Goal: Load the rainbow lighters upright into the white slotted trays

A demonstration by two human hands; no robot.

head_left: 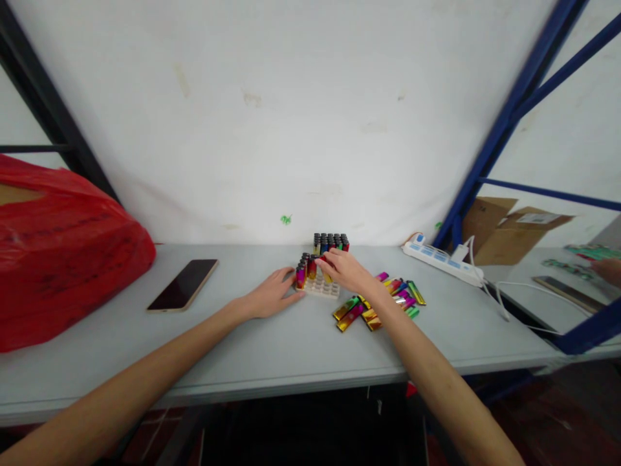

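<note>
A pale tray [321, 288] with rows of round holes lies on the table, its left part filled with upright, shiny coloured tubes with black tops [301, 277] that look like lighters. My left hand [272, 294] rests at the tray's left side, fingers apart, the fingertips by the nearest purple-red tube. Over the tray, my right hand [347, 270] pinches a red-and-yellow tube [326, 277]; its upper end is partly covered by the fingers. Right of the tray, beneath my right forearm, a loose pile of metallic coloured tubes [350, 317] lies on the tabletop.
Behind the tray, a block of upright black-topped tubes [331, 243] stands near the wall. A phone [183, 285] and a red plastic bag [72, 252] are to the left. A white power strip [442, 262] with cables lies at the right, beside a blue metal frame [504, 129].
</note>
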